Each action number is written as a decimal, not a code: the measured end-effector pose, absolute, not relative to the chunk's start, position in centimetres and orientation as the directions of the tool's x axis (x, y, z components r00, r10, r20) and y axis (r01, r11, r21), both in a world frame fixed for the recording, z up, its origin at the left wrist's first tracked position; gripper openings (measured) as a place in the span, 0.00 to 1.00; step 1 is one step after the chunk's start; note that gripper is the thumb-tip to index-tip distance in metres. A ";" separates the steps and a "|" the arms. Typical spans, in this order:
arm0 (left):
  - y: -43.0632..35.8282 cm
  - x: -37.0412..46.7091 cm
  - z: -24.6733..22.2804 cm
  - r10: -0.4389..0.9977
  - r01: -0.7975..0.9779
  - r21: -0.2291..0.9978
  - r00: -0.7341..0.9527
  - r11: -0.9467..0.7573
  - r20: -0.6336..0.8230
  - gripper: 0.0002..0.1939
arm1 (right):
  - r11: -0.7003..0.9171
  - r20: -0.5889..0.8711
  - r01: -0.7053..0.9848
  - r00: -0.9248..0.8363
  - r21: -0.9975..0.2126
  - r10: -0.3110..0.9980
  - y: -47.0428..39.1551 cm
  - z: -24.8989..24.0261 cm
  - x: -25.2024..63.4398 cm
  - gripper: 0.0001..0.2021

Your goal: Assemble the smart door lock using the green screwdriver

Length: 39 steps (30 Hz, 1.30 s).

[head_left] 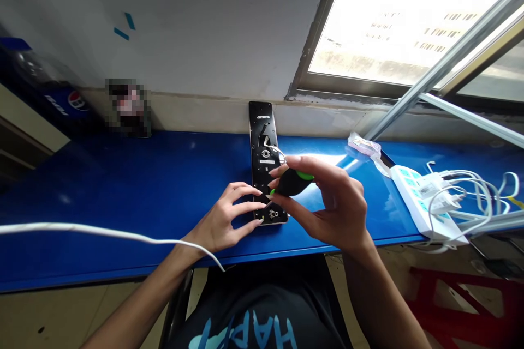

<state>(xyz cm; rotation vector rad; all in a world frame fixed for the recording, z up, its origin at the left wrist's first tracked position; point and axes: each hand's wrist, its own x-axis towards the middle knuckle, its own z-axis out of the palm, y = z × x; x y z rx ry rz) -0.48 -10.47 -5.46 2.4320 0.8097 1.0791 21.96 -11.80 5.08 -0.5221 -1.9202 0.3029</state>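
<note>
A long black panel-like device (266,158) lies on the blue table, its narrow end toward me, with screw holes, small labels and a white wire on its face. My right hand (333,204) is closed round the black-and-green handle of a screwdriver (292,181). The screwdriver slants down to the left, its thin shaft reaching the device's near end; the exact contact of its tip is hard to make out. My left hand (223,217) has its fingers spread, fingertips touching the device's left edge and near face, close to the screwdriver's tip.
The blue table (172,174) meets a wall at the back. A Pepsi bottle (61,92) stands far left, beside a blurred-out object (129,109). A white cable (123,234) crosses the left side. On the right are a power strip (409,191) with plugged chargers, metal bars and a red stool (470,300).
</note>
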 end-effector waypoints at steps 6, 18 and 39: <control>-10.5 -0.5 -5.7 0.622 0.369 0.505 0.546 -0.780 0.561 0.12 | 0.883 0.808 0.192 -0.356 -0.429 0.470 -11.8 4.1 21.5 0.37; -10.6 -0.6 -6.0 0.665 0.433 0.506 0.513 -0.746 0.543 0.12 | 0.878 0.789 0.246 -0.388 -0.411 0.477 -12.3 3.4 21.4 0.31; -11.0 -0.4 -6.0 0.821 0.531 0.639 0.469 -0.557 0.326 0.25 | 0.851 0.788 0.230 -0.322 -0.473 0.525 -12.1 4.6 22.6 0.22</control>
